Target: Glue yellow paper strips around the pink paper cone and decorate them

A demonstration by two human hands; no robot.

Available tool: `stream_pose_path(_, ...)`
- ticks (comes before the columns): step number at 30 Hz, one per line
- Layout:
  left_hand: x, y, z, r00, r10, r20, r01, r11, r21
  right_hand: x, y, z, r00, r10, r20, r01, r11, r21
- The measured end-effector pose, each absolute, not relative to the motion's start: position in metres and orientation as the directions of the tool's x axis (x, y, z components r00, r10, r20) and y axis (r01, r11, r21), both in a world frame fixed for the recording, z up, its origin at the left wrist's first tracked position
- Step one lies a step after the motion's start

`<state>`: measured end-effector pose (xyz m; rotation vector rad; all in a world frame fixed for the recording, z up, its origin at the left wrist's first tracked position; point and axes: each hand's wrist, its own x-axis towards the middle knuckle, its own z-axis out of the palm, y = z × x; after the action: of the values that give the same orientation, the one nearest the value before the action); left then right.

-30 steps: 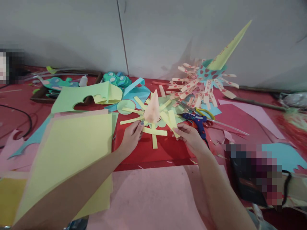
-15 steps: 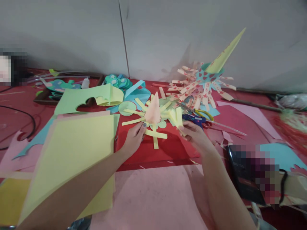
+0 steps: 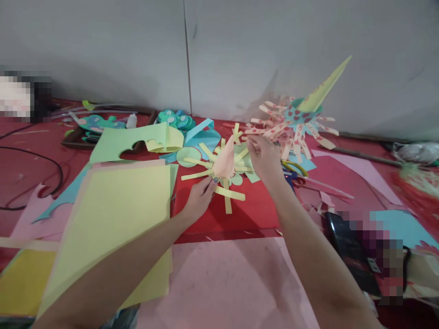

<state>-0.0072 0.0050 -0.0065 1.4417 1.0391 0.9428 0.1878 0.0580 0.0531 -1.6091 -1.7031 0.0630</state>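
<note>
A pale pink paper cone [image 3: 224, 161] stands in the middle, with yellow paper strips [image 3: 229, 193] fanning out around its base. My left hand [image 3: 200, 199] is closed on the near edge of that base, thumb and fingers pinched together. Just right of the cone, my right hand [image 3: 265, 157] is raised with curled fingers. Its fingertips come close to several yellow strips behind the cone and the finished-looking fringed paper piece; whatever they pinch is too small to make out. A round green paper piece [image 3: 189, 156] lies left of the cone.
A fringed paper piece with a tall yellow cone [image 3: 324, 87] stands back right. Yellow-handled scissors [image 3: 298, 168] and a blue glue gun [image 3: 289, 179] lie near my right forearm. Yellow sheets [image 3: 120, 228] are stacked left. A phone [image 3: 351, 256] lies at right.
My right hand has moved up and left, toward the back of the cone; the yellow strips it held no longer show in it. My left hand keeps its hold. The view has shifted slightly.
</note>
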Motion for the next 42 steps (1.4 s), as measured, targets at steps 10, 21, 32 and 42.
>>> stream_pose_path(10,-0.010,0.003,0.000,0.254,0.961,0.106,0.273,-0.176,0.946,0.213,-0.023,0.014,0.198,0.834,0.515,0.851,0.113,-0.512)
stream_pose_path(21,-0.010,0.008,0.006,-0.001,0.995,0.103,0.197,-0.101,0.975,0.166,-0.047,0.006,-0.202,0.967,0.158,0.584,0.248,-0.773)
stream_pose_path(32,-0.007,0.002,0.003,0.403,0.911,0.083,0.211,-0.181,0.961,0.161,-0.037,0.001,0.076,0.983,-0.168,0.060,-0.172,-0.983)
stream_pose_path(42,-0.002,0.018,0.027,0.120,0.896,0.428,0.451,-0.434,0.780,0.187,-0.037,0.022,-0.015,0.984,-0.179,0.099,-0.177,-0.979)
